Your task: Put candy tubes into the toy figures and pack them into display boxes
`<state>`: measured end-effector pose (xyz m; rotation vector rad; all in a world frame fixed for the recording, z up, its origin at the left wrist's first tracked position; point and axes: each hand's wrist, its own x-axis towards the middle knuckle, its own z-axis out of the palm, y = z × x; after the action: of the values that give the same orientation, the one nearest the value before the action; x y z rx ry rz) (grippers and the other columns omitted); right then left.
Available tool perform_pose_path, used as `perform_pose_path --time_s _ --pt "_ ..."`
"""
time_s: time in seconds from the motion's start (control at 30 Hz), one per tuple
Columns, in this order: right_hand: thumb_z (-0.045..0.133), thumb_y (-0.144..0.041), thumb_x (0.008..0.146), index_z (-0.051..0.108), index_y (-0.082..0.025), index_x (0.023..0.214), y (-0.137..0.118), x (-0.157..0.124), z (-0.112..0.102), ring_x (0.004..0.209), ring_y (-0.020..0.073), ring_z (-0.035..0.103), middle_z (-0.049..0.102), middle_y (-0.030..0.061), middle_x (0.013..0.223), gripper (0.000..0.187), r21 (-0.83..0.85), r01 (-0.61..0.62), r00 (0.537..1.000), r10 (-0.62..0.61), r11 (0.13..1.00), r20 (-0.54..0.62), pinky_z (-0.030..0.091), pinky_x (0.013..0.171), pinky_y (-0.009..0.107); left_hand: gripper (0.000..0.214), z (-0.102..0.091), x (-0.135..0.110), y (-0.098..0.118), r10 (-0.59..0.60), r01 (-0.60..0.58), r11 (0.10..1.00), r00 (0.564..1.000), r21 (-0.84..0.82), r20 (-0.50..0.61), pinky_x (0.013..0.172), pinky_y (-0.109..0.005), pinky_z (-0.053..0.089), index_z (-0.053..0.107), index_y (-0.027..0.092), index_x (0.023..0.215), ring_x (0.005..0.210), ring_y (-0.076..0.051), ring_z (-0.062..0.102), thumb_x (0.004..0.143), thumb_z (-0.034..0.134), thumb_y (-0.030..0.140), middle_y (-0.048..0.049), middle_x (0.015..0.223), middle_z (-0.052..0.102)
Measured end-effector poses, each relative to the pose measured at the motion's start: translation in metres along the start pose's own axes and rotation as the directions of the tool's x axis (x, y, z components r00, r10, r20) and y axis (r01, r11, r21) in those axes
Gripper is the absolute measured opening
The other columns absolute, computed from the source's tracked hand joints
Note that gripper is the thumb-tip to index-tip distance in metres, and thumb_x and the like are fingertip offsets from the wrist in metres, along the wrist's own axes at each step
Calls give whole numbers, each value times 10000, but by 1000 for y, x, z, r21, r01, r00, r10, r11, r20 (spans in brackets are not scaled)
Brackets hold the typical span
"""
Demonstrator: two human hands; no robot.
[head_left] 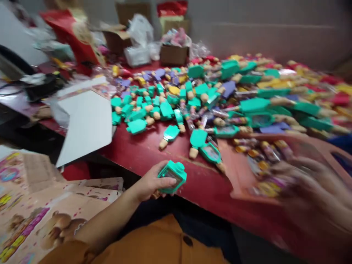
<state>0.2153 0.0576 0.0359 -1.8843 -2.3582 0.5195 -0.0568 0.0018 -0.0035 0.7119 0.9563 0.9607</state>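
My left hand (154, 182) is closed round a teal plastic case (173, 175) with a clear window, its thumb lying across the window. The case is tilted, its small stepped end pointing up and right. My right hand (305, 183), blurred by motion, is over the orange tray (233, 176) at the right. A small wrapped packet (271, 186) with a purple and yellow print sticks out from its smeared fingers. Several similar packets (271, 151) lie in the tray. Beyond my left hand, teal cases with tan ends, such as one case (198, 138), lie on the red table (154, 150).
A large heap of teal, purple, yellow and red cases (253, 105) spreads across the table. At the left are a white card piece (89, 121) and printed cardboard (55, 209). Behind stand a brown box (174, 55), a red bag (73, 38) and white plastic bags (140, 33).
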Motion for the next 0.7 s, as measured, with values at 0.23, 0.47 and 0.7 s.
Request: perform_pose_path --time_s 0.23,0.47,0.7 --pt "611 -334 792 531 -249 914 -59 -8 36 1001 145 605 649 -10 996 169 965 -80 995 41 -251 93 498 897 311 427 31 -7 5 -241 202 956 954 213 178 467 -157 362 531 156 917 505 -49 445 615 734 379 44 668 535" --pt "667 -226 762 474 -232 871 -39 -23 34 681 111 628 634 -14 918 221 943 -86 906 -367 322 208 515 578 210 417 23 -13 -1 -319 219 918 903 330 288 659 -220 402 565 153 979 708 -104 504 625 714 315 4 836 574" --pt "403 -247 920 504 -147 1061 -17 -24 19 771 160 541 591 65 858 200 376 571 747 -652 729 130 421 642 265 306 25 -12 -1 -373 236 888 872 394 318 602 -187 374 544 162 888 640 -78 473 650 691 285 46 732 542"
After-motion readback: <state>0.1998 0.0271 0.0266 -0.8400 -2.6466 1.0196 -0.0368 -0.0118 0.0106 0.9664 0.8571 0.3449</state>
